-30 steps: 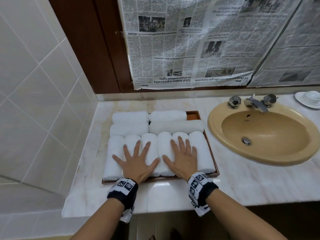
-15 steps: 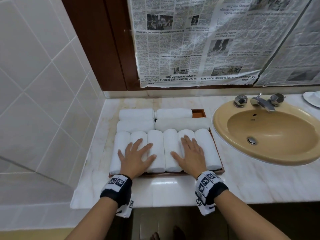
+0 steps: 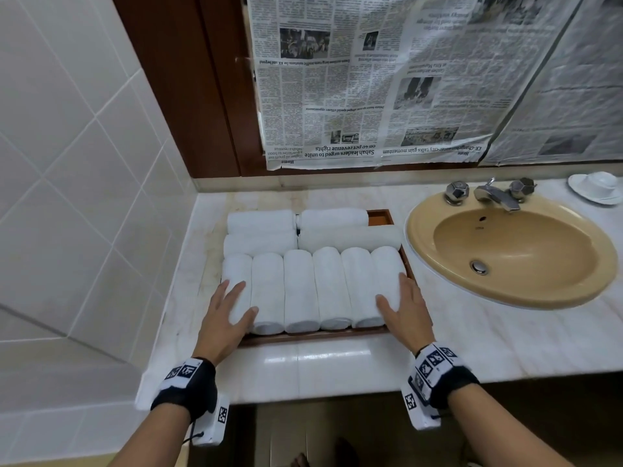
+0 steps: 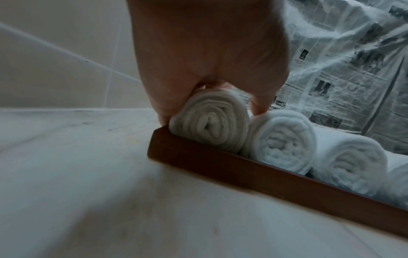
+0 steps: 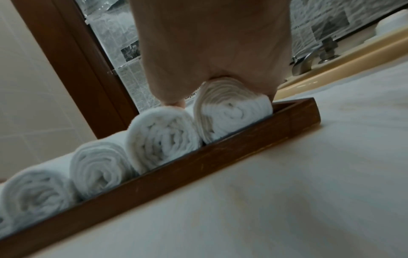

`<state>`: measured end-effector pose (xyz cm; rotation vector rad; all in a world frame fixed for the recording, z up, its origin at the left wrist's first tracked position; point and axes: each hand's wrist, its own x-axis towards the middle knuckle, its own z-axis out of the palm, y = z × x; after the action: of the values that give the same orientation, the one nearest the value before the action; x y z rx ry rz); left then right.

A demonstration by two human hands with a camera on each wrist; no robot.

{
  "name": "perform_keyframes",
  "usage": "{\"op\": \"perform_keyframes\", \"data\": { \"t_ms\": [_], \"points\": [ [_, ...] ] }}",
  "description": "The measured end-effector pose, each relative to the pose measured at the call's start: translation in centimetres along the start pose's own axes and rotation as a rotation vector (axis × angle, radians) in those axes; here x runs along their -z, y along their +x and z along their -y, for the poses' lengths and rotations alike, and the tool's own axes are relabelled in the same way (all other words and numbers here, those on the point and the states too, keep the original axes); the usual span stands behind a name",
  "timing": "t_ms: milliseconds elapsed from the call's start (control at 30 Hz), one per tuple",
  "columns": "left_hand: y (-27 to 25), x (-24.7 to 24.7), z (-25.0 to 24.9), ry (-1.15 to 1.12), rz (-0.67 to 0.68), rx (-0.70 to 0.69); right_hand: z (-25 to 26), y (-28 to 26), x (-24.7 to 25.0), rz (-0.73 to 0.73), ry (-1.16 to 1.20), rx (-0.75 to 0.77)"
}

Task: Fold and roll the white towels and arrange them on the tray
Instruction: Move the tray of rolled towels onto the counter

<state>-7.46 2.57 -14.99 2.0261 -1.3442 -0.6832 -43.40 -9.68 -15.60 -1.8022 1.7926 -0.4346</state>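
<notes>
- The end towel (image 3: 236, 291) at 9 o'clock is cupped by the left hand (image 3: 224, 318).
- The opposite end towel (image 3: 387, 281) at 3 o'clock is cupped by the right hand (image 3: 406, 310).
- Soft, light rolls on the tray (image 3: 313, 337); best gripped around the sides.

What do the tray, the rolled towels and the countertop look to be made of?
Tray: likely wood, dark reddish-brown with a smooth satin finish and faint grain.
Rolled towels: white terry-like cloth, with fuzzy looped pile at the spiral ends.
Countertop: looks like polished pale marble, veined and glossy.
</notes>
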Motion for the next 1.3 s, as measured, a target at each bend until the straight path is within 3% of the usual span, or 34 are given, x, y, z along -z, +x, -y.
{"op": "perform_keyframes", "data": {
  "t_ms": [233, 367, 567, 733, 867, 1067, 1300],
  "points": [
    [0.5, 0.5, 0.7, -0.042, 0.034, -0.009, -0.3, 0.6, 0.7, 0.035, 0.077, -0.02],
    [0.4, 0.7, 0.9, -0.062, -0.029, -0.004, -0.9, 0.3, 0.8, 0.028, 0.027, 0.003],
    [0.3, 1.1, 1.1, -0.082, -0.019, 0.003, -0.9, 0.6, 1.3, 0.07, 0.009, 0.009],
    [0.1, 2.0, 0.6, -0.211, -0.099, 0.107, -2.3, -0.6, 2.2, -0.074, -0.068, -0.042],
    [0.1, 1.6, -0.1, -0.175, -0.103, 0.22, -4.0, -1.0, 1.4, -0.015, 0.103, -0.04],
    [0.0, 0.6, -1.3, -0.043, -0.143, 0.247, -3.5, 0.0, 0.6, -0.052, 0.146, -0.02],
    [-1.9, 0.1, -2.7, -0.05, -0.218, 0.299, -1.9, 3.9, 2.0, 0.017, 0.125, 0.084]
  ]
}}
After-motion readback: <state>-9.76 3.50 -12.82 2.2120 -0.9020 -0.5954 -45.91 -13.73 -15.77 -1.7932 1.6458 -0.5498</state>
